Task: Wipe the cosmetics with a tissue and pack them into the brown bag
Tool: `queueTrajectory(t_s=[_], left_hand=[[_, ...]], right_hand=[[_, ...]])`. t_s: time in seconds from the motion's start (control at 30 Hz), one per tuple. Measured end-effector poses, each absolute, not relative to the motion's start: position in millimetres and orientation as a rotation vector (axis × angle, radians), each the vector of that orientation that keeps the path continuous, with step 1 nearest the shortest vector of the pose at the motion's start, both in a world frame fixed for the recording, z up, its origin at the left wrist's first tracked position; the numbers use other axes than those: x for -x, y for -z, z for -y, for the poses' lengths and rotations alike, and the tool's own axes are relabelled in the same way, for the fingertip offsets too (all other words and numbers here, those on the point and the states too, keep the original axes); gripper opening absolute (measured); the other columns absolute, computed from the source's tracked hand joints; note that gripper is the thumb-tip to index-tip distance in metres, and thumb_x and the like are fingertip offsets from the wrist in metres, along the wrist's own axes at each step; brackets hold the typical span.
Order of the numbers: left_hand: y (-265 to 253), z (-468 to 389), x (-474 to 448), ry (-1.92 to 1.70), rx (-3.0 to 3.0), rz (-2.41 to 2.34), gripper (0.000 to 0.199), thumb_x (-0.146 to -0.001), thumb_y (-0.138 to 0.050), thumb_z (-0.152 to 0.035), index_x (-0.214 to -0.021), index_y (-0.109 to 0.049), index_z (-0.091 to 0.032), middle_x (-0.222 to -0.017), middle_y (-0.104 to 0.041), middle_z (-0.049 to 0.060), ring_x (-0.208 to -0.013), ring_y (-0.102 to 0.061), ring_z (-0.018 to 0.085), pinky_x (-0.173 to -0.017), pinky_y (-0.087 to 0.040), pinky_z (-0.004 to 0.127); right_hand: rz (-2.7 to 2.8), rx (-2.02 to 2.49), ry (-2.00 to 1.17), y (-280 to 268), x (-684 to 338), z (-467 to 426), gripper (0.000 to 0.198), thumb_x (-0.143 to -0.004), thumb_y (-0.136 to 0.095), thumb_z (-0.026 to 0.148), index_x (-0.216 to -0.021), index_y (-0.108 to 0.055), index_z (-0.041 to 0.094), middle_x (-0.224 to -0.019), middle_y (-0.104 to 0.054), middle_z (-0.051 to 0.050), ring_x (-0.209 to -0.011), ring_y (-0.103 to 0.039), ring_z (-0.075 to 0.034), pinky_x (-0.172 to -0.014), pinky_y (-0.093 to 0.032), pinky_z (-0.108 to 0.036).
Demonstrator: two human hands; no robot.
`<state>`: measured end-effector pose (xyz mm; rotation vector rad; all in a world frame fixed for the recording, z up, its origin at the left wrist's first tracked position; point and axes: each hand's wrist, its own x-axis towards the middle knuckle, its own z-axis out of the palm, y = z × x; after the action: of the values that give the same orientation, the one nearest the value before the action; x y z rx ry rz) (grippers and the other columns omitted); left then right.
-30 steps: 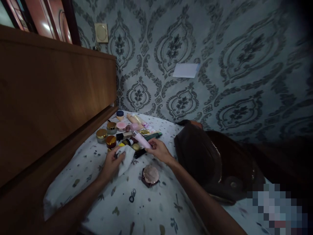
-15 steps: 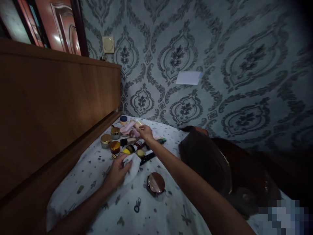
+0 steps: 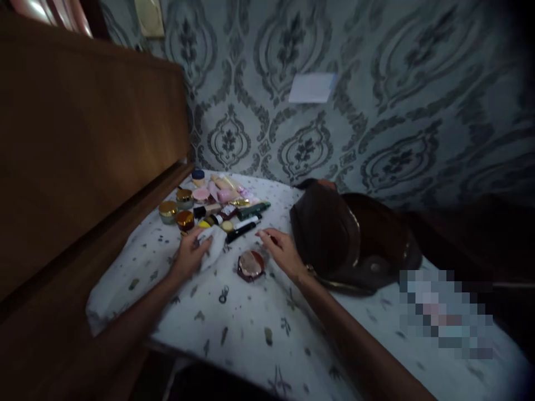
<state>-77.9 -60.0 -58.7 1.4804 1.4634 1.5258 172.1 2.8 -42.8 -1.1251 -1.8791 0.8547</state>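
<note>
A white wipe or cloth point(image 3: 214, 245) is bunched in my left hand point(image 3: 189, 257), whose fingers are closed on it beside the front of the cosmetics. My right hand point(image 3: 282, 252) hovers just right of a round compact point(image 3: 251, 264), its fingers loosely bent and apart, with nothing visible in them. The compact lies on the patterned white sheet point(image 3: 246, 323). A black tube point(image 3: 242, 229) and a dark green tube point(image 3: 253, 210) lie just beyond. Behind my left hand stand gold-lidded jars, including an amber one point(image 3: 185, 220), and a pink tube point(image 3: 227, 195).
A dark brown bag point(image 3: 321, 239) slumps on the right of the sheet, its mouth open. The wooden furniture panel point(image 3: 92, 117) borders the left side. Patterned wallpaper point(image 3: 234, 94) rises at the back, with a white card point(image 3: 312, 88) on it.
My right hand has drawn back from the pink items at the rear toward the compact. My left hand keeps its hold on the white cloth. The view has tilted downward.
</note>
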Motion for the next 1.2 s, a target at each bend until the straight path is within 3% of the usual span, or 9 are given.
queueTrajectory(t_s=[0.13,0.3,0.43,0.6,0.8,0.97,1.1,1.2], left_hand=[[57.3,59.7,79.9,-1.537,-1.529,-1.522,0.016,-0.08,-0.063,-0.033,-0.084,-0.067,-0.018,-0.079,-0.058,0.0,-0.077,-0.053,0.017,-0.071,-0.043,0.025],[57.4,64.9,64.1,-1.4,-1.825,-1.436,0.02,-0.086,-0.058,-0.026,-0.097,-0.07,-0.016,-0.092,-0.063,0.004,-0.09,-0.058,0.02,-0.082,-0.045,0.029],[59.4,65.0,40.5,-1.228,-2.045,-1.27,0.029,-0.086,-0.054,-0.017,-0.108,-0.072,-0.016,-0.097,-0.063,0.006,-0.092,-0.06,0.021,-0.085,-0.047,0.032],[67.5,64.7,29.3,-1.201,-2.03,-1.252,0.036,-0.084,-0.05,-0.009,-0.11,-0.073,-0.018,-0.096,-0.062,0.006,-0.093,-0.06,0.02,-0.086,-0.049,0.033],[75.5,70.5,34.7,-1.225,-1.966,-1.251,0.027,-0.088,-0.054,-0.02,-0.108,-0.071,-0.016,-0.095,-0.066,0.006,-0.091,-0.061,0.021,-0.083,-0.047,0.032],[71.6,74.5,33.3,-1.111,-1.978,-1.316,0.014,-0.087,-0.055,-0.023,-0.093,-0.067,-0.017,-0.081,-0.061,0.001,-0.074,-0.056,0.017,-0.068,-0.043,0.027],[67.4,81.9,32.4,-1.085,-2.143,-1.271,0.009,-0.086,-0.051,-0.018,-0.081,-0.06,-0.018,-0.079,-0.056,0.001,-0.076,-0.054,0.018,-0.07,-0.042,0.028],[64.9,86.5,32.1,-1.071,-2.214,-1.183,0.01,-0.085,-0.05,-0.017,-0.085,-0.06,-0.019,-0.082,-0.057,0.003,-0.081,-0.055,0.019,-0.073,-0.043,0.029]], right_hand=[[1.875,1.035,-0.931,57.1,-182.4,38.5,0.047,-0.087,-0.062,0.055,-0.12,-0.067,0.022,-0.113,-0.066,-0.008,-0.101,-0.064,-0.024,-0.091,-0.051,-0.037],[1.914,1.023,-0.975,84.4,-178.0,60.2,0.087,-0.068,-0.084,0.048,-0.144,-0.049,0.022,-0.138,-0.056,-0.012,-0.129,-0.052,-0.031,-0.113,-0.039,-0.048],[1.869,1.029,-0.956,95.3,-175.4,59.0,0.076,-0.077,-0.079,0.043,-0.143,-0.05,0.02,-0.139,-0.058,-0.013,-0.128,-0.054,-0.03,-0.113,-0.039,-0.05],[1.81,1.029,-0.984,98.1,-174.5,58.9,0.072,-0.075,-0.08,0.043,-0.139,-0.053,0.023,-0.136,-0.061,-0.012,-0.126,-0.057,-0.03,-0.111,-0.042,-0.05],[1.809,1.054,-0.948,96.2,-173.9,60.3,0.069,-0.075,-0.08,0.042,-0.137,-0.056,0.022,-0.134,-0.063,-0.012,-0.123,-0.059,-0.03,-0.109,-0.044,-0.05],[1.76,1.079,-0.96,97.0,-172.8,61.3,0.069,-0.073,-0.082,0.04,-0.135,-0.057,0.022,-0.131,-0.065,-0.011,-0.122,-0.059,-0.03,-0.109,-0.044,-0.05],[1.719,1.105,-0.954,96.5,-173.4,62.3,0.072,-0.07,-0.084,0.042,-0.134,-0.057,0.022,-0.13,-0.065,-0.012,-0.122,-0.059,-0.031,-0.108,-0.044,-0.051],[1.683,1.099,-0.954,95.2,-173.6,62.3,0.072,-0.069,-0.085,0.042,-0.133,-0.058,0.024,-0.129,-0.065,-0.011,-0.123,-0.058,-0.031,-0.107,-0.046,-0.05]])
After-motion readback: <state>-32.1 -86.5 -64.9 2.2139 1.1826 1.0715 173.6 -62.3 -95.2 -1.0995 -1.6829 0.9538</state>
